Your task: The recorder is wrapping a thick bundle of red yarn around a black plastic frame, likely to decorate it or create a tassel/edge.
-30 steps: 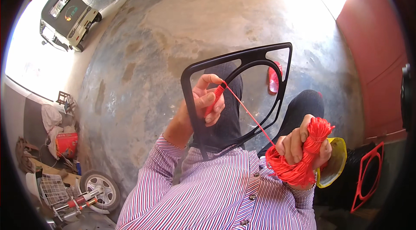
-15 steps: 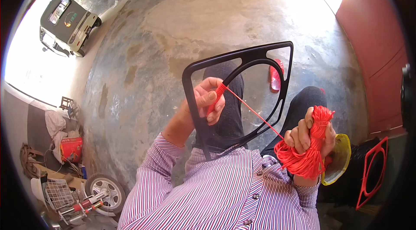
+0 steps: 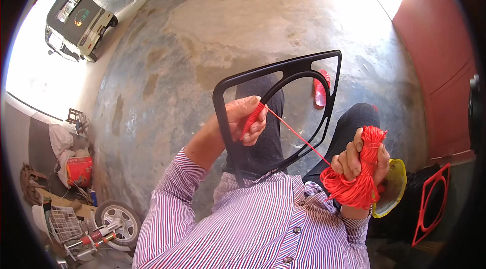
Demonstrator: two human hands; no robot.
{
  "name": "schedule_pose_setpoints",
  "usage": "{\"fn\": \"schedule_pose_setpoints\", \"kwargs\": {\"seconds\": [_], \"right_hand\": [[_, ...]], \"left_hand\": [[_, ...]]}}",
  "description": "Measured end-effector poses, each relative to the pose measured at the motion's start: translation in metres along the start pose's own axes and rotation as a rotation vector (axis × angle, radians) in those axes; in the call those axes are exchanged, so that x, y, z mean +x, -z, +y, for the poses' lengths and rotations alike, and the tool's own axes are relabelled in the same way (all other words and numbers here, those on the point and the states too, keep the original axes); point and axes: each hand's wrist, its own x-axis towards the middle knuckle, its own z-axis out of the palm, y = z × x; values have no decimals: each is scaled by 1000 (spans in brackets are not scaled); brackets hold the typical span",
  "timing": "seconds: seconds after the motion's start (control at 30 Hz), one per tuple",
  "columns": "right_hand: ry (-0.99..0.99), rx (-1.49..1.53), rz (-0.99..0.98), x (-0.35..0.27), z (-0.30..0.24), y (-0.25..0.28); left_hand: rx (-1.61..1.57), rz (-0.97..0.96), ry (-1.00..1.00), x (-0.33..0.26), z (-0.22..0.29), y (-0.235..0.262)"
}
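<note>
A black frame (image 3: 281,79) with a rounded inner ring stands tilted before my lap. My left hand (image 3: 242,119) is closed round the ring's left side, where red cord is wound in tight coils (image 3: 251,120); its thumb lies along the top of the winding. From there a single strand of cord (image 3: 296,133) runs taut, down and to the right, to a red cord bundle (image 3: 354,178). My right hand (image 3: 360,160) grips that bundle round its narrow tied neck, and the loose loops hang below the fingers.
A red slipper (image 3: 320,91) lies on the concrete floor beyond the frame. At right are a yellow-rimmed container (image 3: 392,193) and a red frame (image 3: 431,203). Lower left holds a wheel (image 3: 118,223), a wire basket (image 3: 65,224) and a red bucket (image 3: 79,170). A three-wheeled vehicle (image 3: 78,21) stands outside.
My left thumb has shifted up from the side of the coils to their top end. The strand stays taut, and my right hand keeps hold of the bundle, slightly lower.
</note>
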Motion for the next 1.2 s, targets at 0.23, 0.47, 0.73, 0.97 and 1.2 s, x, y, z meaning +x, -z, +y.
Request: {"fn": "schedule_pose_setpoints", "kwargs": {"seconds": [0.23, 0.47, 0.73, 0.97, 1.2], "right_hand": [[-17, 126, 84, 5, 3, 22], [-52, 21, 291, 28, 11, 0], [-142, -803, 53, 47, 17, -61], [76, -514, 143, 54, 29, -24], [16, 105, 93, 49, 43, 29]], "left_hand": [[11, 241, -176, -5, -2, -33], [126, 305, -211, -5, -9, -58], [-216, 248, -168, 8, -29, -94], [83, 136, -132, 9, -36, -80], [-398, -208, -127, 15, -49, -57]]}}
